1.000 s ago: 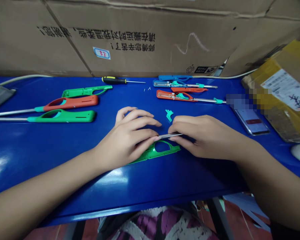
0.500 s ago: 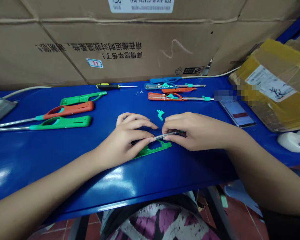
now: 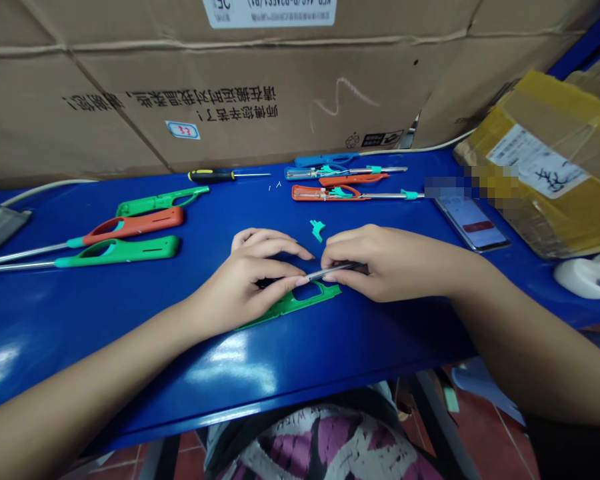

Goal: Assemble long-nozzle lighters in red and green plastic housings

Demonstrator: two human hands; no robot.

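Note:
My left hand (image 3: 253,277) rests on a green lighter handle shell (image 3: 300,300) lying flat on the blue table (image 3: 130,313), fingers curled and pressing the shell down. My right hand (image 3: 380,260) pinches a thin metal tube (image 3: 325,273) that lies across the shell between the two hands. The left fingertips touch the tube's near end. A small teal trigger piece (image 3: 317,229) lies loose just beyond the hands.
At left lie a green shell (image 3: 160,199), an orange long lighter (image 3: 130,225) and a green one (image 3: 120,249). A screwdriver (image 3: 220,175), opened blue and orange lighter halves (image 3: 340,183), a phone (image 3: 473,220), a yellow-taped parcel (image 3: 545,160) and cardboard boxes (image 3: 230,87) stand behind.
The view has shifted slightly, so everything sits a little lower and further left. Both hands stay on the green shell and the metal tube with barely any movement.

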